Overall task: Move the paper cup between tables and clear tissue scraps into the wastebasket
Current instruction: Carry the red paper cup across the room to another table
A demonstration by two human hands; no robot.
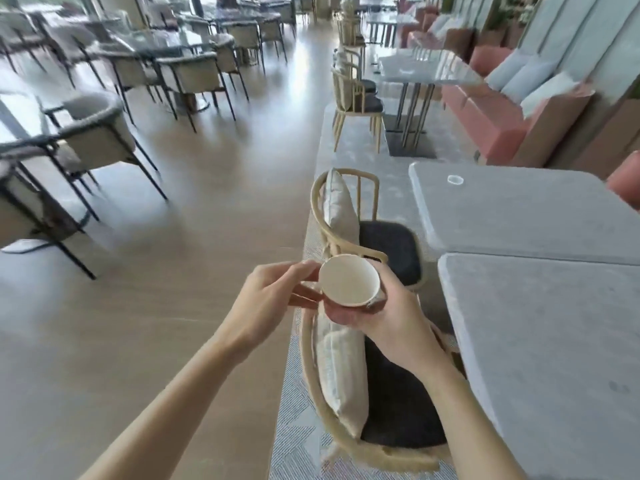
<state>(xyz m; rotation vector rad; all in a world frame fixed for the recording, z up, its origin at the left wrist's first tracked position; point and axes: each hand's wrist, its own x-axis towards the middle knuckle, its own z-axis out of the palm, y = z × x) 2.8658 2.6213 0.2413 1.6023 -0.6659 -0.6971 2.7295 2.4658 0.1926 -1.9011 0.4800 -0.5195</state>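
Observation:
A white paper cup point(348, 280) is held in the air above a wooden chair, its open mouth tilted toward me and its inside bare. My right hand point(388, 320) cups it from below and behind, fingers curled round its wall. My left hand point(273, 299) reaches in from the left, its fingertips touching the cup's left rim. Two grey tables point(540, 341) stand to the right of my hands. No tissue scraps or wastebasket are in sight.
Two wooden chairs point(346, 209) with cushions and dark seats stand directly under and beyond my hands, against the tables. A small clear ring point(455, 180) lies on the farther grey table point(519, 216). Chairs and glass tables fill the left; open wood floor point(214, 209) lies between.

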